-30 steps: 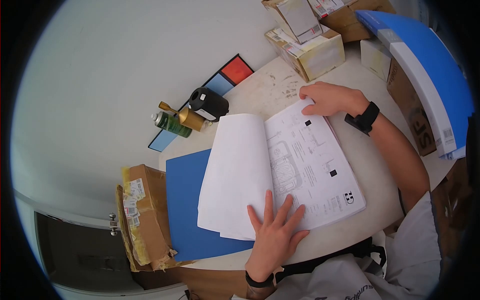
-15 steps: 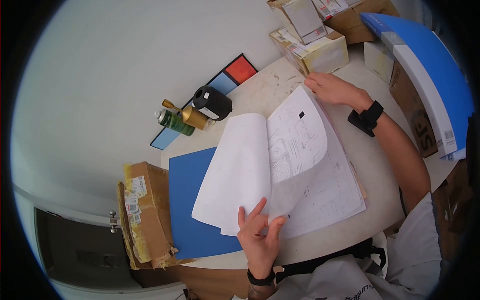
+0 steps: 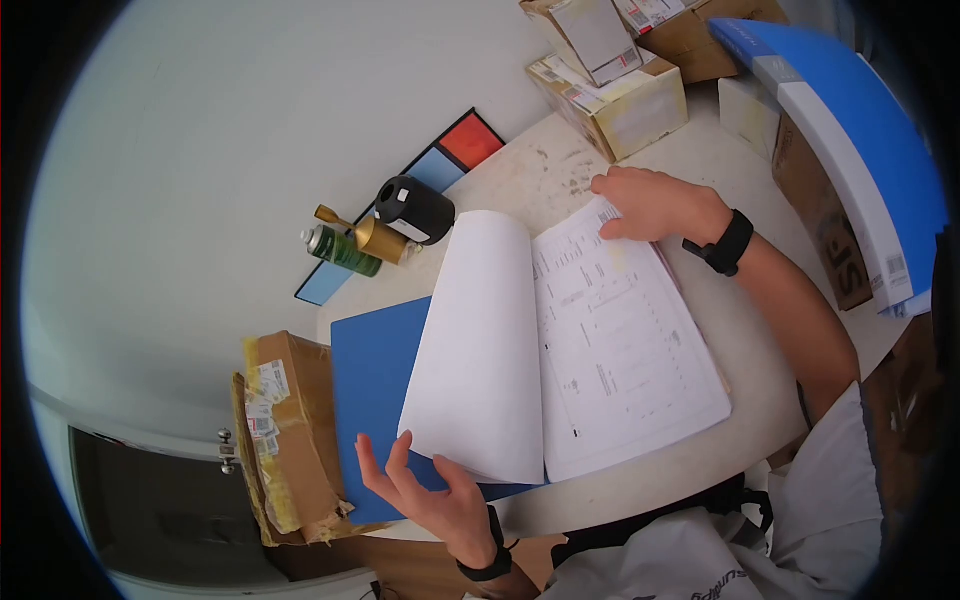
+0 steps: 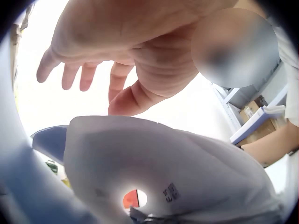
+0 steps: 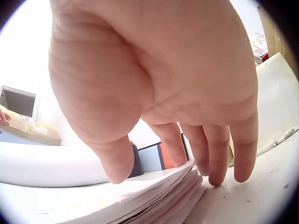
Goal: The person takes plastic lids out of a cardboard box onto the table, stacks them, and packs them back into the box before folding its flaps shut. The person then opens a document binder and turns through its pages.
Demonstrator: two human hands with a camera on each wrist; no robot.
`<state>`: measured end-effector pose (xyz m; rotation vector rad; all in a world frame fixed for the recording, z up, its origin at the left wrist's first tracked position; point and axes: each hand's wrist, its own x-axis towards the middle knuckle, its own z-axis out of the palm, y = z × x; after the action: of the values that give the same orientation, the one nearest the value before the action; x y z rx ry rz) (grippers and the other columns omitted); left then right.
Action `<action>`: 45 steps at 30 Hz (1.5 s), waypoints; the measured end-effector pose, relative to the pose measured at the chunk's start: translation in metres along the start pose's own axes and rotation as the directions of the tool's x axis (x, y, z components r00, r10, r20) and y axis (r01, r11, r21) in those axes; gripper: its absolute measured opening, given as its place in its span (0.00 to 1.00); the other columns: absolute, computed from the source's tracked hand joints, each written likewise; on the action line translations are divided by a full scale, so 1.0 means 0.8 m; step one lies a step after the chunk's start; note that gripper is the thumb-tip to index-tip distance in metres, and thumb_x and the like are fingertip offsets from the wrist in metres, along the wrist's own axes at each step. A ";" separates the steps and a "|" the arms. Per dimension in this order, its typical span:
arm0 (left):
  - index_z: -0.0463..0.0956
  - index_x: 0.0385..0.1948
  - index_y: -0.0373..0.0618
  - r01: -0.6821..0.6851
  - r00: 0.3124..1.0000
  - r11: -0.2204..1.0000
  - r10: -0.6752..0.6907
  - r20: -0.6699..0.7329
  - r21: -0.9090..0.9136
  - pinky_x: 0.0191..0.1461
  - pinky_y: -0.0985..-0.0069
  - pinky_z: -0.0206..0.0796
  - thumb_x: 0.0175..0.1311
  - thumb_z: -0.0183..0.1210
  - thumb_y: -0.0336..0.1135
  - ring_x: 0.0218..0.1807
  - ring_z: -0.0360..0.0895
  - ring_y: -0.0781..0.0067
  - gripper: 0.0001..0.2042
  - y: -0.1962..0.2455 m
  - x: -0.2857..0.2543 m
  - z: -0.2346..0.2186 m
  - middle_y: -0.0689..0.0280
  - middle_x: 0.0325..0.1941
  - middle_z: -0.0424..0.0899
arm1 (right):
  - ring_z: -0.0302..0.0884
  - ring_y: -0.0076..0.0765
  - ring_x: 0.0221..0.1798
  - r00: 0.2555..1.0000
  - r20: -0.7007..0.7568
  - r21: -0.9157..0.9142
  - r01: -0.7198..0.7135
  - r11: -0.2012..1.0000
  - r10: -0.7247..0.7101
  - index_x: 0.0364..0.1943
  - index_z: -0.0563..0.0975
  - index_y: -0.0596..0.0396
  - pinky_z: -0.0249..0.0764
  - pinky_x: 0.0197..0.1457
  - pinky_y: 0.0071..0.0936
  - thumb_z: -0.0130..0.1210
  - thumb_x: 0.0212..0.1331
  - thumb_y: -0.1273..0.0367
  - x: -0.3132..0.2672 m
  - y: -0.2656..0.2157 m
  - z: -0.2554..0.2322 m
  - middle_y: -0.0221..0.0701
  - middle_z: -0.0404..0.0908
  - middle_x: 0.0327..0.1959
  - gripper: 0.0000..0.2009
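Observation:
Drawing sheets (image 3: pixel 620 360) with printed diagrams lie stacked on the table at the right of an open blue folder (image 3: pixel 375 370). Turned-over white pages (image 3: pixel 475 360) bulge up and overlap the folder. My left hand (image 3: pixel 435 500) hovers by their lower edge with its fingers spread and slightly bent. In the left wrist view this hand (image 4: pixel 126 51) is above the curled page (image 4: pixel 126 154) and holds nothing. My right hand (image 3: pixel 655 205) lies over the stack's far right corner. The right wrist view shows its thumb (image 5: pixel 117 163) on the top sheet and its other fingers reaching past the paper's edge.
Beyond the papers stand a black cylindrical holder (image 3: pixel 415 208), a gold container (image 3: pixel 380 240) and a green spray can (image 3: pixel 342 250). Cardboard boxes (image 3: pixel 640 110) are stacked at the back. A worn carton (image 3: pixel 295 420) stands left, a large blue binder (image 3: pixel 850 130) right.
A sheet was lifted and turned over to the left, showing a different printed page. My left hand moved left off the sheets; my right hand went away from the corner and came back to it.

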<state>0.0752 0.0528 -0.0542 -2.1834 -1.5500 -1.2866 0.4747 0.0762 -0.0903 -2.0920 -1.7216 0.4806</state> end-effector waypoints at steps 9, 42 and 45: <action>0.60 0.73 0.30 -0.092 0.827 0.989 0.012 0.562 0.113 0.72 0.54 0.68 0.58 0.75 0.56 0.73 0.71 0.34 0.49 -0.043 0.049 0.036 0.34 0.76 0.65 | 0.76 0.59 0.63 0.999 -0.046 0.000 0.006 1.000 -0.006 0.58 0.75 0.67 0.73 0.66 0.46 0.69 0.59 0.63 0.001 -0.006 -0.003 0.53 0.80 0.55 0.27; 0.65 0.72 0.37 0.951 0.146 -0.297 0.187 0.971 -0.086 0.67 0.62 0.76 0.70 0.63 0.45 0.64 0.81 0.57 0.33 -0.114 0.010 0.082 0.51 0.67 0.79 | 0.59 0.70 0.77 0.899 0.274 0.079 0.332 0.940 -0.341 0.77 0.60 0.58 0.63 0.73 0.70 0.70 0.58 0.44 -0.076 -0.123 0.049 0.61 0.64 0.70 0.50; 0.63 0.75 0.39 0.943 0.254 -0.251 0.119 0.960 -0.219 0.69 0.57 0.74 0.68 0.60 0.61 0.68 0.78 0.53 0.42 -0.094 0.011 0.092 0.49 0.71 0.76 | 0.61 0.70 0.75 0.906 0.204 0.043 0.371 0.928 -0.371 0.78 0.58 0.60 0.65 0.72 0.68 0.69 0.60 0.45 -0.087 -0.134 0.052 0.63 0.62 0.70 0.50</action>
<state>0.0532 0.1346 -0.1177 -3.1693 -3.1080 -2.6156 0.3504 0.0296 -0.0716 -1.6962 -2.1761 0.5987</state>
